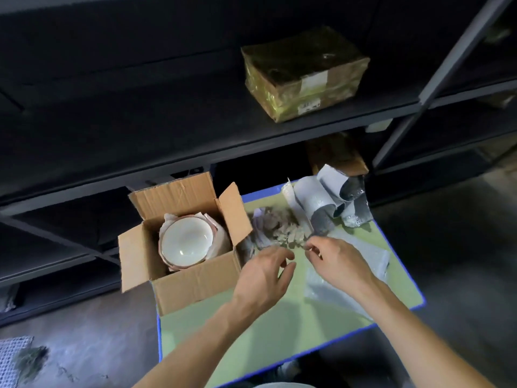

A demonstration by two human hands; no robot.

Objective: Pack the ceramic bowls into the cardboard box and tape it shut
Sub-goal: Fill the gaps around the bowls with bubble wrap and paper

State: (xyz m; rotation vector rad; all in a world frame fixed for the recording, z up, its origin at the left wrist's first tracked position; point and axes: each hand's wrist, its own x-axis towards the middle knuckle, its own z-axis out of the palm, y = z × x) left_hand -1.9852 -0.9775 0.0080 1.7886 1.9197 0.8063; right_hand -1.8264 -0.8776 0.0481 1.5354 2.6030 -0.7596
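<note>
Head view, one frame.

- Brown cardboard box (pixel 195 287): stands on the near-left part of the green, blue-edged worktop (pixel 268 331), its left side overhanging the worktop's edge. Mouth faces straight up and all four flaps are open, the back one upright and the other three splayed outward. The mouth reads slightly longer left-to-right than front-to-back, though lens distortion makes this uncertain.
- White ceramic bowl (pixel 186 242): inside the box, mouth up, axis near vertical. It sits on top of further rims, with pale wrapping paper (pixel 221 239) around the stack.
- Left hand (pixel 263 275): just right of the box's near-right corner, fingers loosely curled, nothing seen in it.
- Right hand (pixel 338 264): beside the left, apart from it. Thumb and forefinger are drawn close together at the edge of the scraps. Motion blur; cannot tell whether they pinch anything.
- Heap of grey-beige packing scraps (pixel 282 228): on the worktop beyond both hands, right of the box.
- Curled grey-white foam sheets (pixel 316 197): at the far right corner.
- Clear flat plastic bag (pixel 335 295): under the right forearm.
- Yellow-taped parcel (pixel 305 71): on the dark metal shelf (pixel 140 130) behind.
</note>
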